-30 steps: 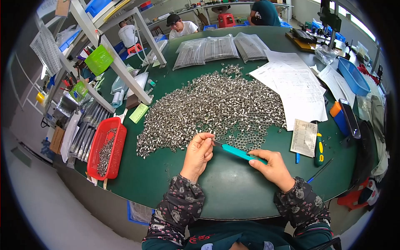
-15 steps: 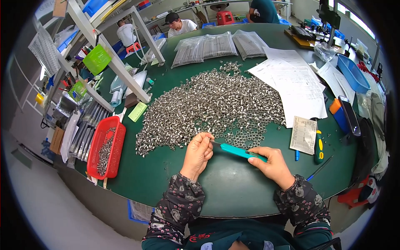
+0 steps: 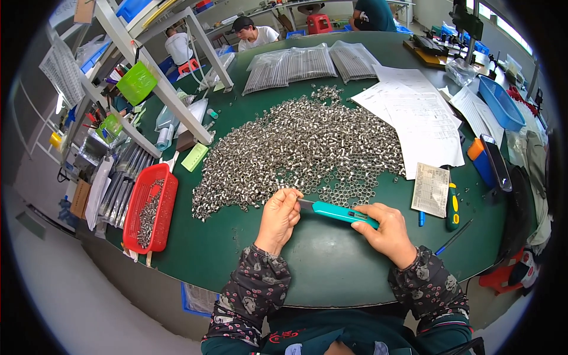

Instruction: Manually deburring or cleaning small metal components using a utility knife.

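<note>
My right hand [image 3: 386, 229] is closed round the teal handle of a utility knife [image 3: 337, 212], thumb on top near its slider. The knife's blade points left and reaches the fingertips of my left hand [image 3: 280, 218]. Thumb and forefinger of that left hand are pinched together at the blade's tip. What they pinch is too small and covered to make out. Just beyond both hands spreads a broad heap of small, shiny metal rings [image 3: 302, 142], with a looser single layer at its near right edge.
A red plastic basket [image 3: 164, 207] of small metal parts stands left. Papers [image 3: 420, 121], a printed card [image 3: 430, 189], a yellow-green screwdriver [image 3: 452, 207] and a pen [image 3: 454, 238] lie right. Bagged metal tubes [image 3: 312, 64] lie at the back. A shelf post [image 3: 160, 77] rises left; people sit beyond.
The knife has turned slightly in my right hand, so more of its slider side shows. Both hands stay in nearly the same place, and the left keeps its pinch.
</note>
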Motion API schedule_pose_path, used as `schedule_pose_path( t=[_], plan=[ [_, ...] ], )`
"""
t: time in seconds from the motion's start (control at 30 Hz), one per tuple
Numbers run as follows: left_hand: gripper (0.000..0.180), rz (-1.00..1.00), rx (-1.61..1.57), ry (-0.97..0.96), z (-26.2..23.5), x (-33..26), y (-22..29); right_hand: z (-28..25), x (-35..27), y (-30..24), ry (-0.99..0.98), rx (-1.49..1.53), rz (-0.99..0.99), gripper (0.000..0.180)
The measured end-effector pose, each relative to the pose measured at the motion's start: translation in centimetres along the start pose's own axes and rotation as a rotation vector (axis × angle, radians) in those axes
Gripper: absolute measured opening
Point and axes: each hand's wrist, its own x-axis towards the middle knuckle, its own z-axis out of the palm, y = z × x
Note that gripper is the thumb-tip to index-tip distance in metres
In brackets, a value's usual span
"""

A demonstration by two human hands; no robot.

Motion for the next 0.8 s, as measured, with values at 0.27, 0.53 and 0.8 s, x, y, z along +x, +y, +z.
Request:
schedule_pose_path(
  t=[0.27, 0.53, 0.8],
  plan=[
    [0.015, -0.001, 0.050, 0.030, 0.03, 0.08, -0.09, -0.38, -0.02, -0.53, 0.034, -0.080, -0.044, 0.026],
    [0.017, 0.024, 0.104, 0.050, 0.17, 0.01, -0.13, -0.35, -0.06, -0.53, 0.062, -0.104, -0.088, 0.026],
    [0.020, 0.036, 0.190, 0.059, 0.27, -0.05, 0.02, -0.18, -0.07, -0.33, 0.100, -0.097, -0.138, 0.026]
  ],
)
